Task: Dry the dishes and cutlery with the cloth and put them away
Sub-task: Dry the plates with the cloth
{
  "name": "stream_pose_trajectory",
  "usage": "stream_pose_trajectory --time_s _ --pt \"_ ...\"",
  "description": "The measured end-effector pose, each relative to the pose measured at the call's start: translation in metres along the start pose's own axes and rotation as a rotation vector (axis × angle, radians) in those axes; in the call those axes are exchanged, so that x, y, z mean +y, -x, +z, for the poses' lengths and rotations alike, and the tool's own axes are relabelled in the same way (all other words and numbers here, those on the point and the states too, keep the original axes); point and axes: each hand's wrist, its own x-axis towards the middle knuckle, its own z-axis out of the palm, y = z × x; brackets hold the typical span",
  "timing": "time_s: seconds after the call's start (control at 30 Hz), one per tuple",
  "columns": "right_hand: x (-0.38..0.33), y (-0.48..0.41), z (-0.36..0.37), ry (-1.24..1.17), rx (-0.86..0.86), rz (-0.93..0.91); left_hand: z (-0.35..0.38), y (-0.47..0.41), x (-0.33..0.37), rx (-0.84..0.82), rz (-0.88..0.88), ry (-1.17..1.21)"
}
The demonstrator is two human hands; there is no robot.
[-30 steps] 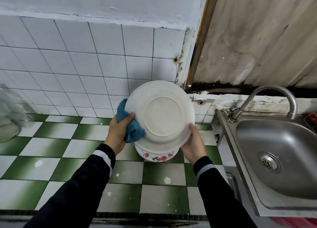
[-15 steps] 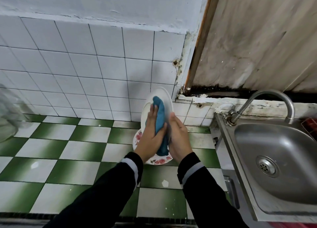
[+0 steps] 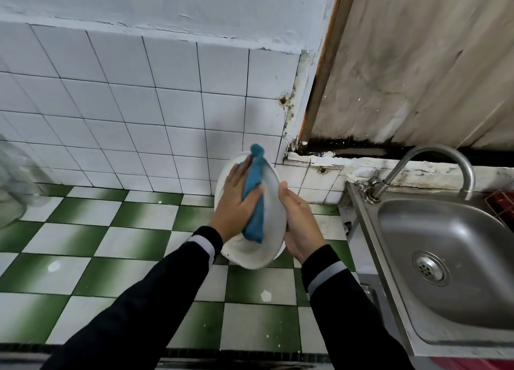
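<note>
1. Now the plate, held over the worktop at centre, shows its inner face; half a second ago it stood edge-on.
2. Left hand lies flat, pressing the cloth on it; right hand grips its 3 o'clock rim.
3. Sink at 3 o'clock, apart.

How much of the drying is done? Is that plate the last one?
Nothing shows as put away yet. In hand: the left hand presses the blue cloth against the white plate, which the right hand grips by its rim. Left: finishing this plate and putting it away. The sink holds no dishes; whether more wait out of view, I cannot tell.
</note>
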Motion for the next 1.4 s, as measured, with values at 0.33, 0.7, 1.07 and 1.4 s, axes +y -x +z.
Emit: stream_pose_trajectory --time_s 0.33,0.7,1.07,1.4 --pt "0.008 -0.001 0.001 -0.036 0.045 0.063 0.006 0.013 -0.014 -0.015 0.038 -0.067" --pt "0.002 -0.018 -0.006 -0.34 0.241 -0.005 0.011 0.038 -0.045 0.178 -0.587 0.531" --pt "0.003 -0.034 0.005 -0.446 0.23 0.067 0.014 0.056 -0.042 -0.009 0.333 -0.474" --pt "0.004 -0.033 -0.016 0.24 0.239 -0.102 -0.028 0.03 -0.02 0.341 0.347 -0.329"
